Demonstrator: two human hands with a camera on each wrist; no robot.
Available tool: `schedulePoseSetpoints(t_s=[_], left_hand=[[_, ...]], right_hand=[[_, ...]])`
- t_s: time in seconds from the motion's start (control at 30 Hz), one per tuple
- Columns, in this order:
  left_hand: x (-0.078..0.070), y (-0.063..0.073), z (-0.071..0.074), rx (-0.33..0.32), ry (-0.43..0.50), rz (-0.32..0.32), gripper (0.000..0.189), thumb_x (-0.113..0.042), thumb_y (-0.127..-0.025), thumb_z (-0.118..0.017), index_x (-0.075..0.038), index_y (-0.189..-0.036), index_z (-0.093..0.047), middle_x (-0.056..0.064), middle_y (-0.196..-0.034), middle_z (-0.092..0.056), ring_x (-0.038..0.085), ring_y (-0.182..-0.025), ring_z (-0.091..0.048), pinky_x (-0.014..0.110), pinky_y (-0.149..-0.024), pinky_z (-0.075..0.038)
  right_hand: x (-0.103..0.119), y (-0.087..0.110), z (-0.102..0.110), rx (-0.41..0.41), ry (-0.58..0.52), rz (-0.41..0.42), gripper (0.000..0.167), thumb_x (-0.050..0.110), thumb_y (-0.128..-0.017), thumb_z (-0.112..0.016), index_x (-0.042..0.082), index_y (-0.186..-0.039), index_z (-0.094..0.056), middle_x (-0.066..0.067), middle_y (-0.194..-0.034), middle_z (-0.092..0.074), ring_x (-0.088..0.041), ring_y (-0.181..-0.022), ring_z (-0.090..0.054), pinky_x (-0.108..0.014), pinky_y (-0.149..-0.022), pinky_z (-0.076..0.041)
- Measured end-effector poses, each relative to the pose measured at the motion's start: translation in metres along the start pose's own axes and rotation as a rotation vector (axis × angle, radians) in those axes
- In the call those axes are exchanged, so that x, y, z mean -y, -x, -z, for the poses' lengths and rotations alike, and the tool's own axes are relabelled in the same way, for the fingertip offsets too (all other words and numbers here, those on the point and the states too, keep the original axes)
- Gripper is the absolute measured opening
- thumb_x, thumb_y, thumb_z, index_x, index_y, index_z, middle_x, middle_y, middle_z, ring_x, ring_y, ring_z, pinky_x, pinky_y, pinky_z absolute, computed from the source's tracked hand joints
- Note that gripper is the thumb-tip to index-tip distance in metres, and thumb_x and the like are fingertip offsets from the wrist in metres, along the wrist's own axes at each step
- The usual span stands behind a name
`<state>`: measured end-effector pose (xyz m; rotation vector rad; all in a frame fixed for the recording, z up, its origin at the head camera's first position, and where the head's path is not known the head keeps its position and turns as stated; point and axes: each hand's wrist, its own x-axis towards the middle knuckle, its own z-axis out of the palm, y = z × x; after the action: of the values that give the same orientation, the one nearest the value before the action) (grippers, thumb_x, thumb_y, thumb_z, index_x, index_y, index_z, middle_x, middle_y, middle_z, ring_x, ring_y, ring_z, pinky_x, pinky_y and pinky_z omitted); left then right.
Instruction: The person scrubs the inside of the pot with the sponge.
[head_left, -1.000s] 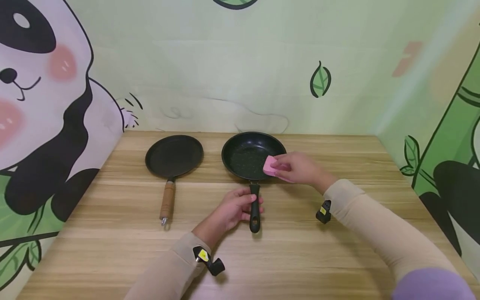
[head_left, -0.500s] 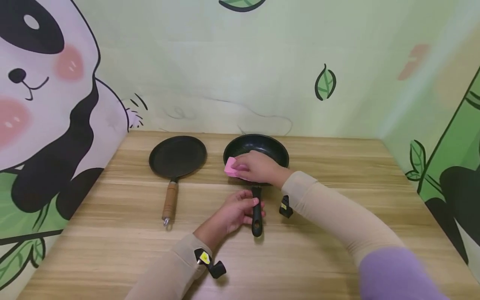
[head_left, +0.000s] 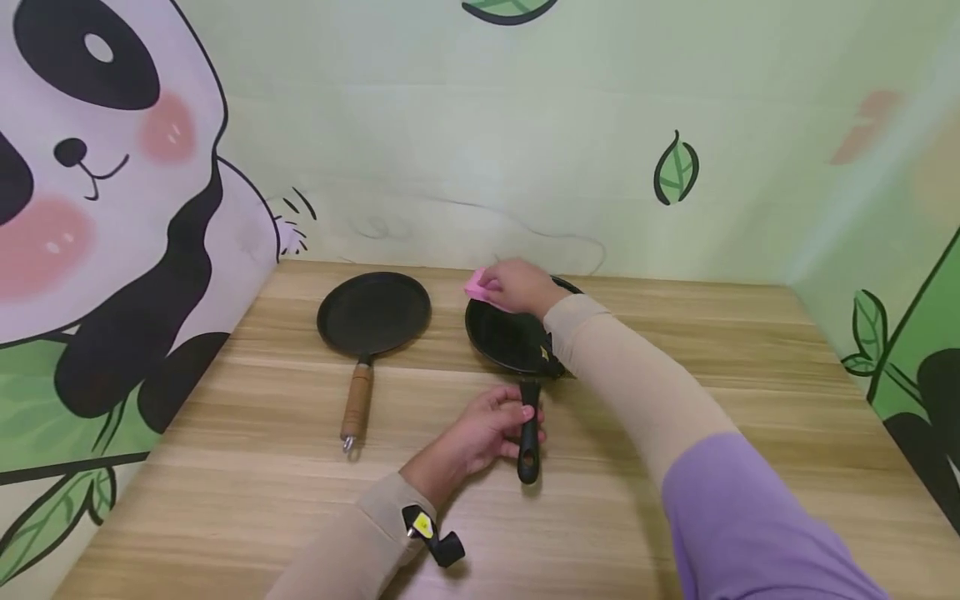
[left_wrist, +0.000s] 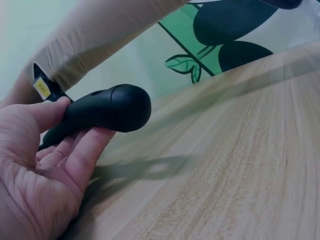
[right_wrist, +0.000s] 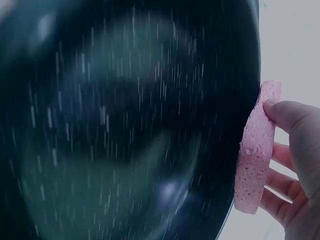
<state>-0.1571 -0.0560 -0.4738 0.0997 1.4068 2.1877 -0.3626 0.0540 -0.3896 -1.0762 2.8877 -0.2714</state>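
A black frying pan (head_left: 510,337) sits on the wooden table, its handle (head_left: 529,450) toward me. My left hand (head_left: 491,429) grips that handle from the left, thumb on top and fingers underneath; the left wrist view shows the rounded handle end (left_wrist: 112,107) between thumb and fingers. My right hand (head_left: 517,286) pinches a pink sponge (head_left: 476,286) at the pan's far left rim. In the right wrist view the sponge (right_wrist: 256,155) lies against the pan's inner wall, thumb on one face and fingers behind. My right hand and sleeve cover part of the pan.
A flat black griddle pan (head_left: 373,312) with a wooden handle (head_left: 357,400) lies on the table (head_left: 262,500) to the left. Behind the table's far edge stands a wall (head_left: 420,125) printed with a panda and leaves.
My right hand has swept the sponge leftward across the pan from its right side, then away from me to the far left rim. My left hand keeps its grip on the handle.
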Motion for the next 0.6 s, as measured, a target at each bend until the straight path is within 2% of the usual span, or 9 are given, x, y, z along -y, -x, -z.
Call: schedulePoseSetpoints(t_s=[0.17,0.33,0.43,0.6], left_hand=[[0.004,-0.004,-0.003,0.015,-0.008,0.012,0.021,-0.003,-0.100,-0.055,-0.006,-0.119,-0.047,0.003,-0.098,-0.069,0.019,-0.082,-0.072,0.033,-0.058,-0.059],[0.003,-0.005,-0.003,-0.001,-0.013,0.022,0.026,-0.004,-0.101,-0.055,-0.003,-0.126,-0.046,0.003,-0.099,-0.069,0.018,-0.081,-0.072,0.031,-0.056,-0.058],[0.002,-0.004,-0.003,-0.008,-0.015,0.022,0.033,-0.004,-0.101,-0.055,0.000,-0.132,-0.043,0.004,-0.100,-0.068,0.018,-0.081,-0.072,0.030,-0.056,-0.058],[-0.001,-0.001,-0.001,-0.012,-0.023,0.012,0.034,-0.005,-0.101,-0.055,0.002,-0.132,-0.043,0.004,-0.101,-0.068,0.018,-0.081,-0.072,0.031,-0.057,-0.058]], right_hand=[[-0.050,0.020,0.009,-0.037,-0.002,-0.106,0.032,0.024,-0.099,-0.060,0.004,-0.122,-0.070,-0.017,-0.123,-0.069,-0.036,-0.116,-0.063,-0.047,-0.104,-0.047],[-0.087,0.058,0.019,-0.022,-0.054,-0.154,0.033,0.025,-0.099,-0.062,0.002,-0.122,-0.070,-0.019,-0.123,-0.069,-0.037,-0.116,-0.062,-0.050,-0.104,-0.046],[-0.098,0.089,0.021,-0.014,-0.109,-0.153,0.032,0.024,-0.099,-0.065,0.002,-0.122,-0.070,-0.019,-0.123,-0.069,-0.036,-0.115,-0.063,-0.051,-0.104,-0.046],[-0.092,0.139,0.019,-0.038,-0.154,-0.051,0.028,0.019,-0.097,-0.068,0.003,-0.120,-0.072,-0.021,-0.126,-0.067,-0.036,-0.111,-0.064,-0.052,-0.100,-0.048]])
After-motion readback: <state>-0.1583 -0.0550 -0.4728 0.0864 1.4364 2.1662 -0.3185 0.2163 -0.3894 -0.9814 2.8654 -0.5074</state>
